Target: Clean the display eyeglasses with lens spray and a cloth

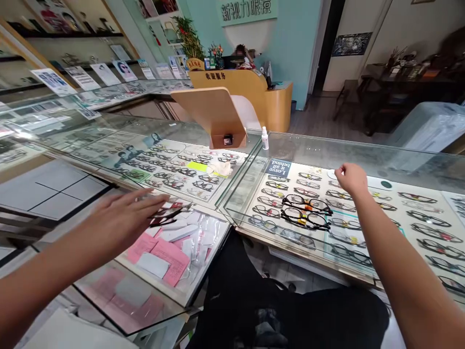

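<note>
My left hand [125, 215] is stretched out flat, fingers extended, above the left side of the counter. Just beyond its fingertips are dark thin items [169, 215], partly covered by the hand and too blurred to name. Below it, pink paper slips [170, 259] and white packets lie in an open drawer. My right hand [351, 178] is closed in a loose fist over the right glass case; whatever its fingers hold, if anything, is hidden. To its left, two black eyeglasses [307, 220] lie on the glass top, with rows of frames beneath.
A tabletop mirror [214, 114] stands with its back to me, beside a white spray bottle [265, 139]. A crumpled cloth [219, 167] lies on the left glass. Behind is a wooden cashier desk [228, 92] with a person [240, 50] seated there. Glass edges border the counter.
</note>
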Motion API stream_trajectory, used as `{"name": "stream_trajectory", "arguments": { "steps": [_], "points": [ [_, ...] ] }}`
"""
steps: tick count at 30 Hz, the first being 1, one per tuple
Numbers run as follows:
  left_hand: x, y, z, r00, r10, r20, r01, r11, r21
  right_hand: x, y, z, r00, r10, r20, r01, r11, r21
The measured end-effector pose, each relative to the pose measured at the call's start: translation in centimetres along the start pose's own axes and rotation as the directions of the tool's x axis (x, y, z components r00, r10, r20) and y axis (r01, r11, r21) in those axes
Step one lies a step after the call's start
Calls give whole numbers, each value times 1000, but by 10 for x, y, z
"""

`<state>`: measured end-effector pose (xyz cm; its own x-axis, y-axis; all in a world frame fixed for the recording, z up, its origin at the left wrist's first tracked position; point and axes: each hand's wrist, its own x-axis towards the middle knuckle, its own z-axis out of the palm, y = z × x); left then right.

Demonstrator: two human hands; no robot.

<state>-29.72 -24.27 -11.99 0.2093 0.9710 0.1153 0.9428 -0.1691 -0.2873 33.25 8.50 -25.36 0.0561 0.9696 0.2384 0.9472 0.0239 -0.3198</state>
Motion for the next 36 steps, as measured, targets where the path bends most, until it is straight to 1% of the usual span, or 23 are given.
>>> {"name": "stream_trajectory", "arguments": {
  "steps": [1,2,3,4,6,9,12,14,17,19,22,26,31,32,34,36],
  "points": [
    [21,15,-12,997,68,-33,-67,998,21,0,1,0,1000,-6,-18,6,1000,6],
    [43,34,-24,989,116,-87,-113,993,33,-1,1,0,999,-10,-36,10,1000,15],
    [66,55,-33,980,164,-116,-160,986,38,-1,2,0,999,-11,-54,12,1000,27],
    [90,77,-40,968,211,-138,-209,978,28,-2,3,0,997,-9,-70,12,999,41],
    [136,124,-48,941,297,-161,-303,953,-14,-3,7,-1,995,2,-99,5,997,73],
    [196,193,-46,900,406,-162,-422,902,-86,-3,15,-5,991,35,-126,-19,992,126],
    [241,252,-34,867,468,-173,-490,863,-123,-2,24,-7,988,73,-139,-49,985,167],
    [263,283,-25,856,483,-184,-506,855,-111,0,28,-8,987,79,-140,-52,981,184],
    [285,315,-13,848,482,-220,-509,857,-86,2,28,-7,989,73,-127,-46,978,202],
    [293,328,-7,849,477,-229,-506,858,-86,4,27,-5,990,77,-116,-52,977,208],
    [298,336,-4,859,471,-201,-496,863,-99,5,24,-3,991,95,-97,-72,974,214],
    [301,336,-6,876,462,-135,-477,871,-117,4,20,-3,991,115,-68,-97,971,220],
    [305,330,-10,890,454,-41,-455,880,-137,4,19,-6,991,123,-51,-109,969,220],
    [303,328,-13,894,446,-42,-447,883,-147,4,20,-6,991,120,-50,-106,969,223],
    [292,320,-23,900,426,-88,-435,879,-196,4,21,-8,992,114,-52,-99,968,230],
    [271,308,-38,896,416,-155,-444,841,-310,4,22,-9,992,111,-56,-94,966,240]
  ]
}}
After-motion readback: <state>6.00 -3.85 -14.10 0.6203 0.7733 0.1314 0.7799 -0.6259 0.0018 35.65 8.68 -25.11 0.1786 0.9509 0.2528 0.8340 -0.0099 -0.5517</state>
